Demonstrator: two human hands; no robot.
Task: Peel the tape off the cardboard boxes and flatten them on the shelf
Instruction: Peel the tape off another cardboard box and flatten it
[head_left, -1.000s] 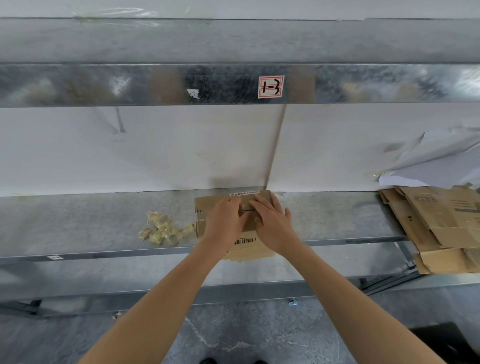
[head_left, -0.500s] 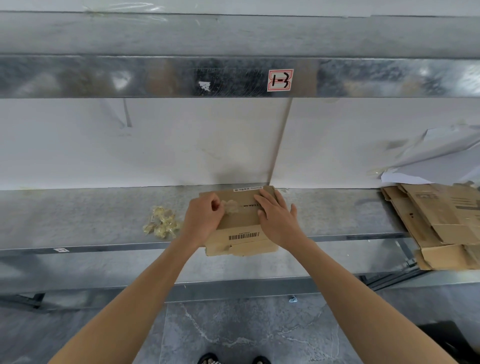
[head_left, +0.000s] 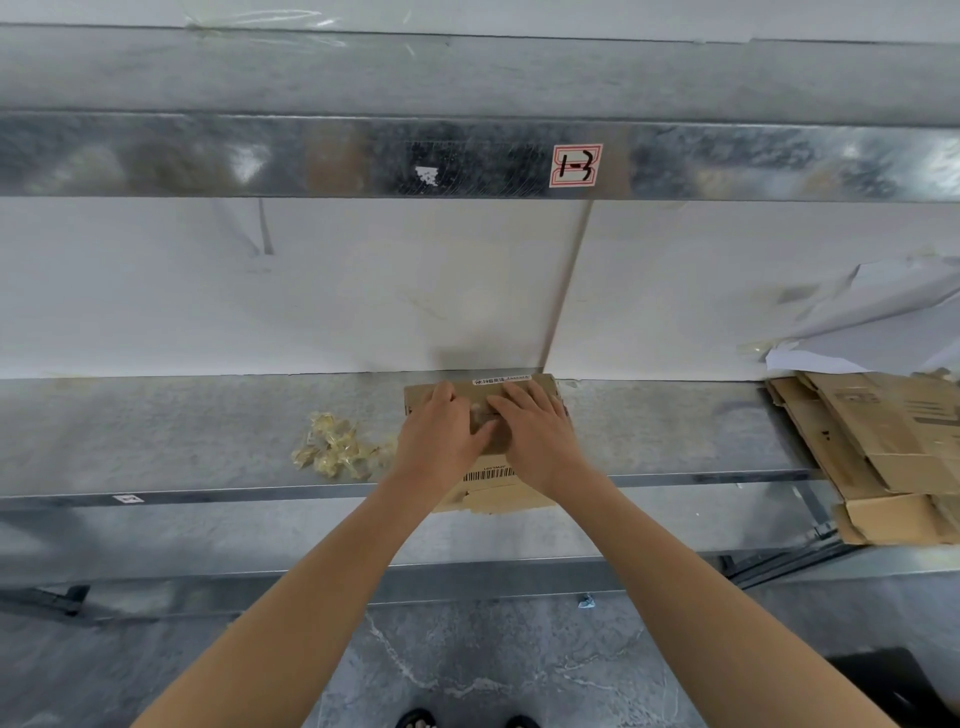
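a flattened cardboard box (head_left: 491, 496) lies on the metal shelf (head_left: 156, 441), its far edge close to the white back wall (head_left: 311, 291) and its near edge, the one with the barcode, jutting over the shelf's front lip

both hands lie on top of the box, side by side. the left hand (head_left: 441, 441) covers the box's left half, palm down, fingers stretched forward and fairly straight, nothing wrapped in them. the right hand (head_left: 540, 441) covers the box's right half, fingers spread and flat, gripping nothing. whether any fingertip catches tape on the box cannot be told

just left of the box sits a crumpled wad of yellowish tape (head_left: 337, 452). well to the right of the box lies a stack of flattened cardboard (head_left: 883, 457), with torn white paper (head_left: 872, 322) above it. straight above the box, the upper beam (head_left: 208, 156) carries a red-edged label (head_left: 575, 165)
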